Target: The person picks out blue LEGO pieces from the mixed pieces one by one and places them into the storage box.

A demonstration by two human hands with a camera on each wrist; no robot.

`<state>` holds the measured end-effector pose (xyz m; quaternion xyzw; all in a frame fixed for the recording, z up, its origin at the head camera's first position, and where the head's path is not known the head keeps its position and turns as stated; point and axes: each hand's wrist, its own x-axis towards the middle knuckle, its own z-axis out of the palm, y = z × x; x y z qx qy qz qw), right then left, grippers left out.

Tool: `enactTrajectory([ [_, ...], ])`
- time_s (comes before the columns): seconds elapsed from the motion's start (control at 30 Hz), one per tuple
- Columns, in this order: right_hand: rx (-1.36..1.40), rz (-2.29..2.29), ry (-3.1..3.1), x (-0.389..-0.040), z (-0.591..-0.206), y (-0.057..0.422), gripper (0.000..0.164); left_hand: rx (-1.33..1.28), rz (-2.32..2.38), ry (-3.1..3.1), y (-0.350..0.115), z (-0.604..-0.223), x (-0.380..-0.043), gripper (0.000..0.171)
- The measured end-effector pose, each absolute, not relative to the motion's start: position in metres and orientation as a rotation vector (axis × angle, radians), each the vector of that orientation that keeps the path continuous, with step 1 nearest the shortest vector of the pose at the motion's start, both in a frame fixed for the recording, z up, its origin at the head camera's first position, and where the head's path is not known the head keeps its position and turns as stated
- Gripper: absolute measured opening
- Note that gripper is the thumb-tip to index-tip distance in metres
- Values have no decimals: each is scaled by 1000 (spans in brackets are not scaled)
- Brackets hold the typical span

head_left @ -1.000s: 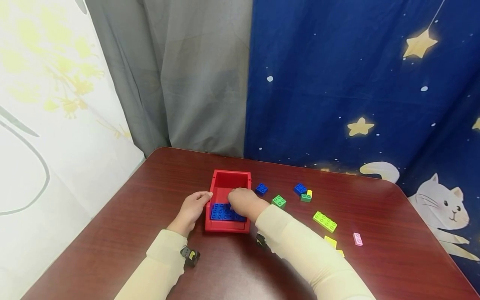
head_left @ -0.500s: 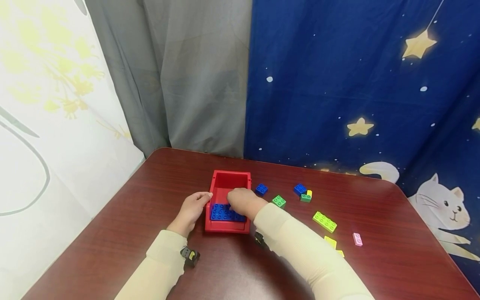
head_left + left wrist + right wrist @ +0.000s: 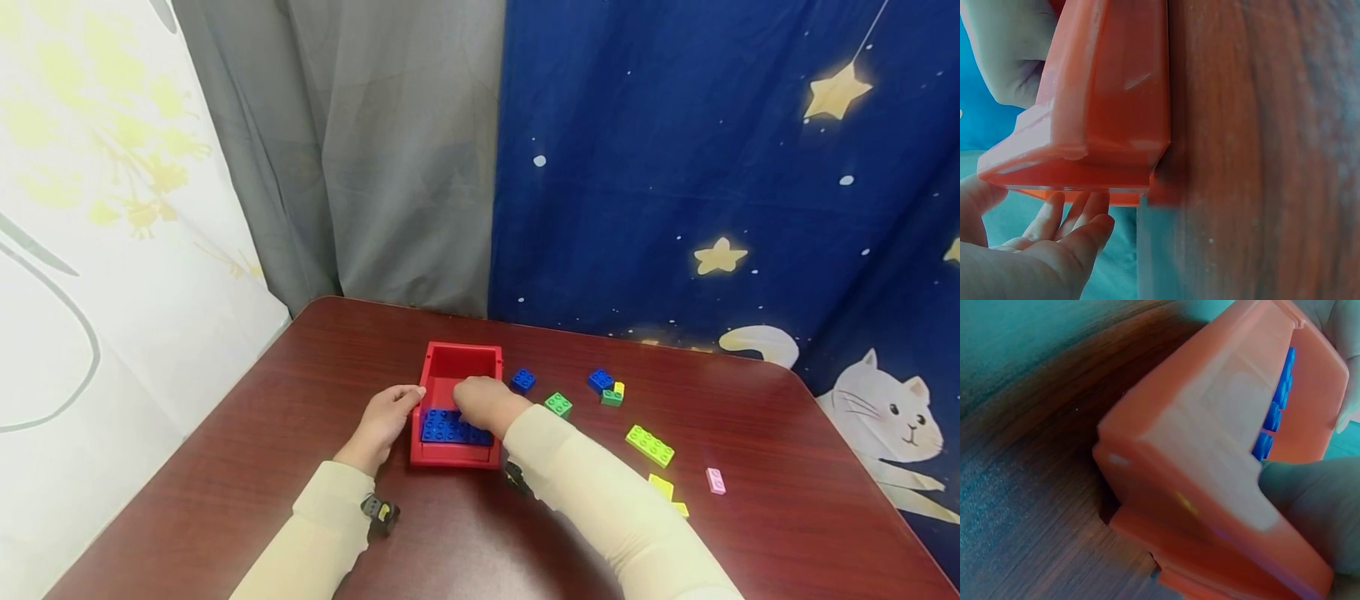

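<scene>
A red plastic box (image 3: 456, 457) stands on the table, open at the top. Across its near end lie studded blue building bricks (image 3: 442, 425); their studs also show in the right wrist view. My left hand (image 3: 385, 419) holds the left rim, thumb at the top edge and fingers (image 3: 1088, 209) against the outer wall. My right hand (image 3: 487, 404) reaches into the box from the right, curled down over the right part of the blue bricks. Its fingertips are hidden, so I cannot tell whether it grips or presses a brick.
Right of the box lie loose bricks: blue (image 3: 522, 380), green (image 3: 558, 405), another blue one (image 3: 600, 380) beside a small green one (image 3: 612, 397), lime (image 3: 649, 445), yellow (image 3: 661, 487) and pink (image 3: 716, 481). My right sleeve (image 3: 607, 500) passes close to the yellow ones. Curtains hang behind the table.
Both hands stay at the box. My right hand and forearm have shifted very slightly left over the blue bricks; the box and loose bricks keep their places.
</scene>
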<state>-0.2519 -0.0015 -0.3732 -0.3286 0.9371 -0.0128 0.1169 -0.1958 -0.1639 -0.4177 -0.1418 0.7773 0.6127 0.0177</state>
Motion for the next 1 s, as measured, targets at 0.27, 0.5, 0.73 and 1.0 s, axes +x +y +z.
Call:
enactTrajectory([
  [0.27, -922, -85, 2715, -252, -372, 0, 20, -437, 1907, 2418, -164, -419, -197, 45],
  [0.5, -914, -111, 2684, -251, -369, 1, 21, -431, 1910, 2426, -164, -419, -197, 45],
  [0.73, -920, -87, 2663, -251, -367, -2, 16, -431, 1913, 2422, -164, -418, -197, 45],
  [1.0, -908, -97, 2674, -250, -369, -2, 16, -444, 1915, 2408, -164, -420, -197, 44],
])
